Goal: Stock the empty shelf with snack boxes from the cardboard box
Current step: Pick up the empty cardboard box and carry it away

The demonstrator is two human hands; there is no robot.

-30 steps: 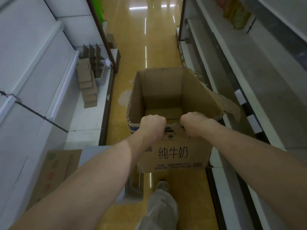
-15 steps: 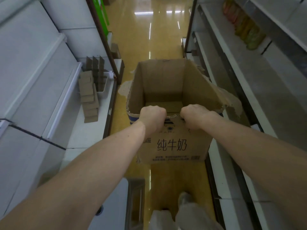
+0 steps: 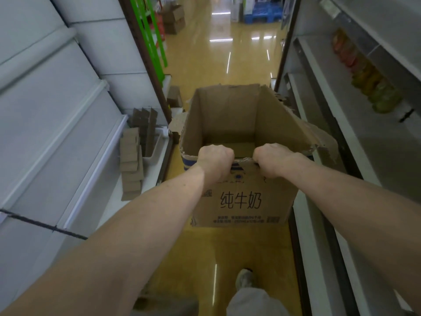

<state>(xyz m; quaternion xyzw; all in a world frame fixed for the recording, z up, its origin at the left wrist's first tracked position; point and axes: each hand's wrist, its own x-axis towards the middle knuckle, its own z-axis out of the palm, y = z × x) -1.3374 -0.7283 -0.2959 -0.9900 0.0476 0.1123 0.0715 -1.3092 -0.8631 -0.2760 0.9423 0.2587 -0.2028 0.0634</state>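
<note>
I hold a brown cardboard box (image 3: 241, 201) with dark printed characters out in front of me, above the yellow aisle floor. Its top is open and I see no contents inside. My left hand (image 3: 215, 159) grips the near rim on the left, and my right hand (image 3: 272, 158) grips the same rim on the right. Several small brown snack boxes (image 3: 131, 165) are stacked on the low white shelf (image 3: 109, 201) at my left.
White shelving (image 3: 45, 124) lines the left of the aisle and grey shelving (image 3: 341, 133) the right, with coloured snack bags (image 3: 364, 76) on an upper right shelf. More cardboard boxes (image 3: 174, 19) stand far down the aisle. My shoe (image 3: 245, 279) shows below the box.
I have walked forward along the aisle with the box held in both hands. The stacked snack boxes on the left shelf have come nearer. A flat carton at lower left has dropped out of view.
</note>
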